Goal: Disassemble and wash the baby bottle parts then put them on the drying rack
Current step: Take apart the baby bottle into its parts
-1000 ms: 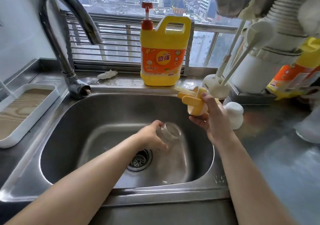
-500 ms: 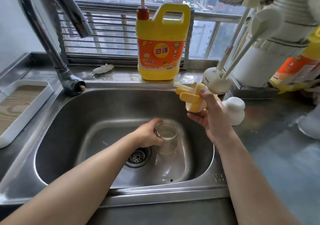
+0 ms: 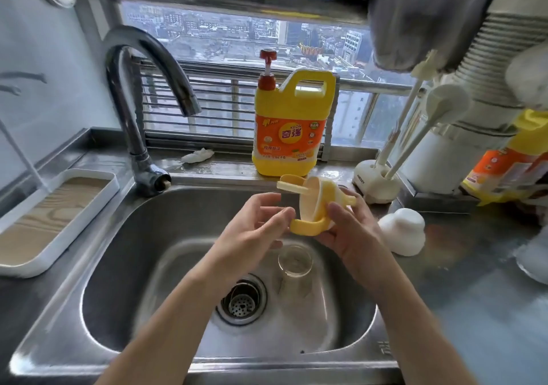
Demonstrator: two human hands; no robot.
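My right hand (image 3: 350,230) grips the yellow bottle collar (image 3: 311,206) with its two handles, held above the steel sink (image 3: 118,266). My left hand (image 3: 255,230) pinches the lower handle of that collar with its fingertips. The clear glass bottle body (image 3: 295,261) stands upright on the sink floor, right of the drain (image 3: 241,298), with neither hand on it. A white bottle cap (image 3: 403,230) sits on the counter to the right of the sink.
A curved tap (image 3: 142,93) rises at the sink's back left. A yellow dish soap jug (image 3: 292,129) stands on the ledge behind. A white brush holder (image 3: 375,181) stands at the back right. A white tray (image 3: 44,215) lies on the left counter.
My left hand let go of the glass bottle, leaving it standing in the sink, and rose to the yellow collar. The camera tilted upward.
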